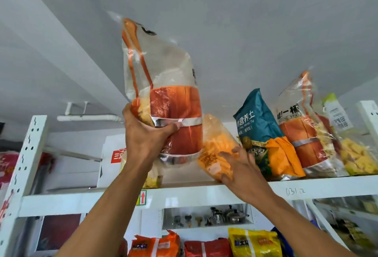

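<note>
My left hand (147, 136) grips a tall clear and orange bag (163, 84) by its lower part, held up in the air above the top shelf (184, 192) of a white rack. My right hand (239, 166) reaches up with spread fingers and touches a smaller bag of orange pieces (216, 144) that leans on the shelf just right of the raised bag. Whether the fingers curl round that bag is hard to tell; they look mostly straight.
Further right on the shelf lean a teal and orange bag (263, 134), a second clear and orange bag (306, 130) and a bag of yellow pieces (356, 154). A white box (111, 154) stands behind at left. Orange, red and yellow sacks (253, 242) lie on a lower level. The ceiling is close above.
</note>
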A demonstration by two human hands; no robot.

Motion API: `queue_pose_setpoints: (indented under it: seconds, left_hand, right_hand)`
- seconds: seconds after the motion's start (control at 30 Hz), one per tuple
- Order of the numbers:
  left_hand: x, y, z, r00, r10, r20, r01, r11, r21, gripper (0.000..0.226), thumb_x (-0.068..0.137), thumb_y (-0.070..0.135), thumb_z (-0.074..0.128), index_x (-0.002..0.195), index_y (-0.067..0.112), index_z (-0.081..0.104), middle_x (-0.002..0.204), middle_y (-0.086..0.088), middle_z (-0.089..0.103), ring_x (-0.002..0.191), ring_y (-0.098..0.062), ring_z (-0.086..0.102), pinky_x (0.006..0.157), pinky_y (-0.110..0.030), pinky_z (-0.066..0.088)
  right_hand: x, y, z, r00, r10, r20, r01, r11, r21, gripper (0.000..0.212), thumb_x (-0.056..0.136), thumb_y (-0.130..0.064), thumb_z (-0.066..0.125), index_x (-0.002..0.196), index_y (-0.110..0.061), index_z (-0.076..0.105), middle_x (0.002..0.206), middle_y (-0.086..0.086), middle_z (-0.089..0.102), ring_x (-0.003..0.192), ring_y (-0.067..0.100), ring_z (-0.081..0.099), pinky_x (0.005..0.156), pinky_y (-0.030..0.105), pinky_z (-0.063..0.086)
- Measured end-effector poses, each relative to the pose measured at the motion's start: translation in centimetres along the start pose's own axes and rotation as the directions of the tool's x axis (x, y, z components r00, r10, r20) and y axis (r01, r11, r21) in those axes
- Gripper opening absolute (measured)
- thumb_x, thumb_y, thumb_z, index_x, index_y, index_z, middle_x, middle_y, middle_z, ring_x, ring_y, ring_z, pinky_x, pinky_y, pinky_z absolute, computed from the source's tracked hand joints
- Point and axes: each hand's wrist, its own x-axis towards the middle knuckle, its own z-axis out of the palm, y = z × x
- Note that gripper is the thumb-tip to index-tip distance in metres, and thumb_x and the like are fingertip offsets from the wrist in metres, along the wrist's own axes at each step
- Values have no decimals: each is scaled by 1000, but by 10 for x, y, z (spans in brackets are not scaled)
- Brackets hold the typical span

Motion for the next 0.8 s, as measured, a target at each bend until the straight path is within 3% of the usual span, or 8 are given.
queue_pose_setpoints:
  seconds: [0.13,0.3,0.4,0.5,0.57,0.67,0.73,0.8]
  left_hand:
    - [-13,0,-30,999,40,3,-40,998,47,116,52,35,102,145,36,30,131,6,56,114,-20,61,100,-50,55]
    - [-14,6,-66,999,35,2,-35,999,-12,118,52,38,101,145,42,29,128,13,56,111,-15,64,97,-43,55]
    - [-8,5,-92,998,-30,57,36,995,-97,114,48,35,102,141,44,36,122,17,61,105,-8,68,85,-36,58]
    - [0,-9,-117,973,-163,163,198,952,-233,109,45,31,103,138,37,47,123,6,70,104,-19,75,81,-41,62]
    - [-1,-15,-132,942,-225,250,299,899,-320,100,49,30,97,138,29,53,130,-4,70,110,-28,73,88,-50,60]
    - [-10,-24,-149,890,-247,383,393,843,-368,75,65,21,89,135,23,60,129,-13,71,113,-35,71,92,-55,58]
    - [-19,-27,-154,869,-273,413,440,809,-390,56,73,6,82,124,20,65,116,-12,76,98,-29,77,74,-42,64]
    - [-25,-28,-159,855,-291,429,464,800,-381,52,74,4,77,123,19,65,112,-11,78,92,-27,78,67,-35,64]
  right_hand:
    - [-5,-16,14,999,19,38,-13,990,-139,68,92,-50,54,155,-39,34,161,3,15,145,29,20,120,50,31]
    - [-6,-34,6,993,56,103,-41,989,-142,56,99,-51,47,153,-40,37,161,0,18,145,28,19,121,48,25]
    - [-2,-47,-13,996,70,-55,-54,968,246,42,104,-51,32,140,-40,51,145,-6,44,136,20,40,112,47,36]
    - [2,-76,-50,984,128,-122,-6,712,702,39,104,-50,46,141,-39,48,128,-10,55,116,9,56,85,23,44]
    - [1,-100,-71,996,76,-43,-12,607,795,61,93,-62,53,149,-42,38,129,-13,54,109,3,56,82,17,42]
    - [-6,-132,-85,998,-62,27,15,583,812,84,76,-73,62,150,-51,30,135,-15,52,112,6,62,91,29,51]
    - [-12,-149,-90,987,-138,88,-13,472,881,72,75,-69,66,140,-59,37,132,-16,62,102,6,72,86,29,59]
    - [-19,-159,-90,979,-182,94,-16,390,921,60,76,-67,65,130,-66,40,129,-21,64,100,0,73,79,25,62]
